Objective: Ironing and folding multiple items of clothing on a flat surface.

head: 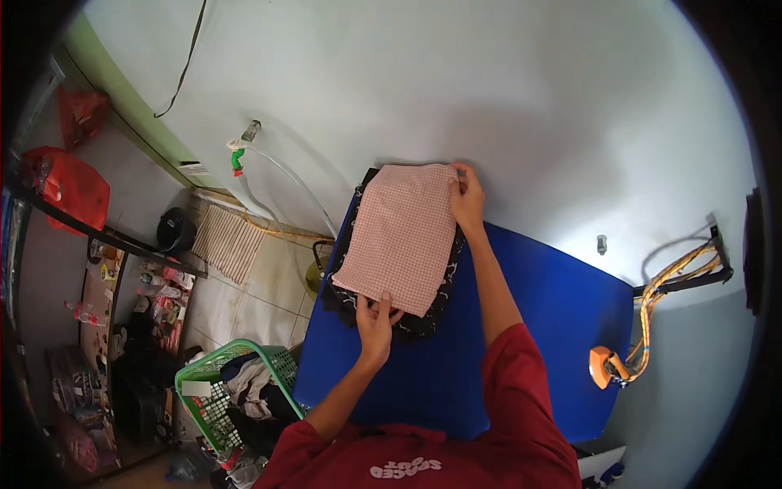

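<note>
A pink-and-white checked cloth [403, 232], folded into a flat rectangle, lies on top of folded black patterned fabric [443, 299]. Both rest at the left end of a blue-covered table [525, 293], close to the wall. My left hand [375, 324] grips the near edge of the checked cloth, thumb on top and fingers beneath it. At the far right corner, my right hand [467, 198] pinches the same cloth between thumb and fingers. How many layers lie in the black pile cannot be made out.
An orange clothes iron [602, 367] stands at the table's right end, its yellow cord [650, 305] looped over a wall bracket [684, 278]. A green plastic basket [229, 354] full of clothes is at the left. Beyond are a hose tap [237, 156], a black bucket [176, 229] and a cluttered shelf [113, 305].
</note>
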A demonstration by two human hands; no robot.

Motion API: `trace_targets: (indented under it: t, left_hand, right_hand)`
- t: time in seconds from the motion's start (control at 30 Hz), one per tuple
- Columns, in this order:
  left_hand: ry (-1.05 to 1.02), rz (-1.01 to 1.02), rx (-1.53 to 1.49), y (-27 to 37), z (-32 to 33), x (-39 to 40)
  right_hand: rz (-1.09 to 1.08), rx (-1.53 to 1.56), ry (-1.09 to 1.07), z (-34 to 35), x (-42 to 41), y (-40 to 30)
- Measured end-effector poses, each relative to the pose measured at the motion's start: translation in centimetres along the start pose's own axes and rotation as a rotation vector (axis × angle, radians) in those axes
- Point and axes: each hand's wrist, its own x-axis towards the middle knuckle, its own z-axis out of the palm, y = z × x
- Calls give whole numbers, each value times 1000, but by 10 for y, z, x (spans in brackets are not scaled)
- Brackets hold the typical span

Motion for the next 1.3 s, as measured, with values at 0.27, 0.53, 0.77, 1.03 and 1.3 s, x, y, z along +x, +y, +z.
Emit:
trace_targets:
  t: [0.27,0.53,0.77,1.03,1.3]
  left_hand:
    - [14,52,-7,-23,-6,-5]
    - [-672,-409,1090,112,-29,19]
    - [-605,922,1057,118,24,144]
    - [-841,819,1389,139,66,198]
    - [-824,471,1423,153,70,230]
  right_hand:
    - [-175,-159,117,10,-7,29]
    - [71,-53,-61,-30,-15,6]
    - [105,53,-329,-35,-13,-15]
    - [235,510,-468,-59,-26,-30]
    - [-299,-158,-194,-48,-22,1]
